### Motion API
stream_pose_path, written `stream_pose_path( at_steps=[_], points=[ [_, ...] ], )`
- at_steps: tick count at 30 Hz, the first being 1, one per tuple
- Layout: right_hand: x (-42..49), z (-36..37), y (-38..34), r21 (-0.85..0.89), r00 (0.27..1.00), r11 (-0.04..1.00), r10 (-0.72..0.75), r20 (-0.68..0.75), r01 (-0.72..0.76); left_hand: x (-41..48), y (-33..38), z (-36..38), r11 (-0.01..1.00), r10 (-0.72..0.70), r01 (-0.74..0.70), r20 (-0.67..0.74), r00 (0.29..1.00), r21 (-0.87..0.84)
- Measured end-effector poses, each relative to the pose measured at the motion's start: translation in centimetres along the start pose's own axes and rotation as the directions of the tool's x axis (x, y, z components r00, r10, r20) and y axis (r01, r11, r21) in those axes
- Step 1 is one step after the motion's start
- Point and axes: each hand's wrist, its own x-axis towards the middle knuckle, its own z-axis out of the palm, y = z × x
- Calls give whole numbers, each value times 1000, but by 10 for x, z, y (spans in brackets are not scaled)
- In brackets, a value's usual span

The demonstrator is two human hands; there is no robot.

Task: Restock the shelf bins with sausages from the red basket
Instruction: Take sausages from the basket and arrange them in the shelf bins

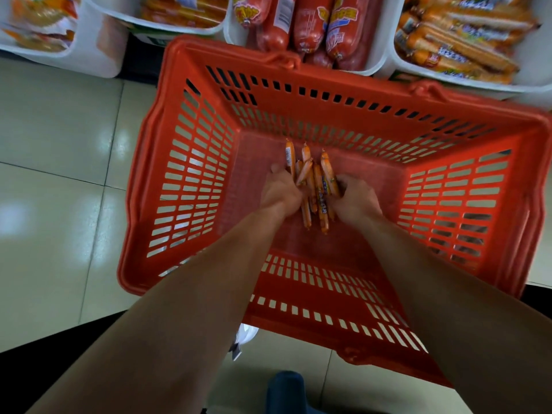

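A red slotted basket (191, 180) stands on the floor below me. At its bottom lie several thin orange sausages (317, 186) in a loose bundle. My left hand (280, 192) presses against the bundle's left side with its fingers curled around the sticks. From the right, my right hand (357, 200) closes on the same bundle. Both arms reach deep into the basket. The fingertips are hidden under the sausages.
White shelf bins line the top edge: thick red sausages (310, 25) in the middle bin, thin orange sausages (466, 34) in the right bin (397, 61), packs in the two left bins (98, 55). Glossy floor tiles (59, 174) lie to the left.
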Motion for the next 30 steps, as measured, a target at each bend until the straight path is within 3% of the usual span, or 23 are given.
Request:
stream_pose_path(
  at_steps=[5,12,21,30],
  points=[
    [0,4,1,20,997,999,-40,65,39,0,8,9,1000,7,-7,61,998,8],
    [-4,14,4,103,1000,995,2,17,-4,-1,12,10,1000,9,-9,72,997,1],
    [-6,15,0,161,995,987,2,97,-18,-4,13,3,999,50,-54,228,972,10],
    [-9,42,-24,-31,998,998,50,-30,-51,-4,-6,-37,987,-85,80,30,996,139]
  ],
)
